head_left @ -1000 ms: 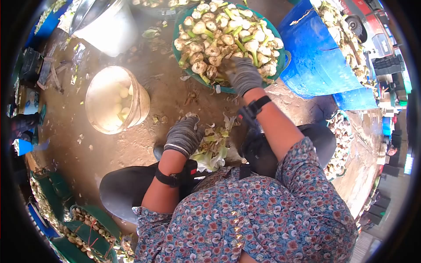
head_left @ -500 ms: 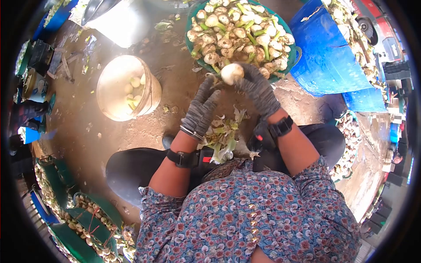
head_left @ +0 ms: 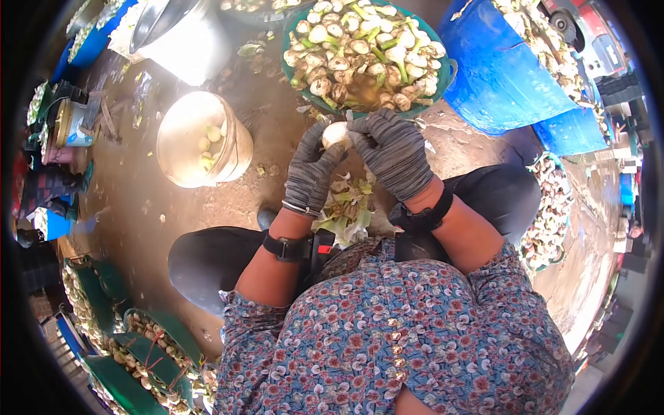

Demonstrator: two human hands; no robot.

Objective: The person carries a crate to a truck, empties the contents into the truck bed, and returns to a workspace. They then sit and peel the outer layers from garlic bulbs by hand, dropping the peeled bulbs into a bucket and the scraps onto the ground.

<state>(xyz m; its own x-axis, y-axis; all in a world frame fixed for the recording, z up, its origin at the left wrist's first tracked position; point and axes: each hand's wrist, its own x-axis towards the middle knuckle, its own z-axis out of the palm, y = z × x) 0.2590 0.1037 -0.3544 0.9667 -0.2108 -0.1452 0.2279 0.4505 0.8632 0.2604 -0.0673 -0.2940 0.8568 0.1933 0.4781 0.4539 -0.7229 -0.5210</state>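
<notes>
A round white onion is between my two gloved hands, just short of the green tub's near rim. My left hand has its fingers and thumb closed round the bulb's left side. From the right, my right hand presses bent fingers and thumb against the same bulb; the fingertips are partly hidden. Beyond both hands, the green tub holds heaped onions with short green stems and some murky water. Below my hands, leafy peelings lie between my legs.
At left stands a white bucket with several peeled bulbs inside. Large blue tubs full of onions rise at right, near a basket of bulbs. Green containers sit lower left. A shiny metal pot is upper left.
The onion has moved left and nearer my body, away from the heaped tub. My left hand has closed round it, while my right hand has followed and still touches it. The view has shifted slightly.
</notes>
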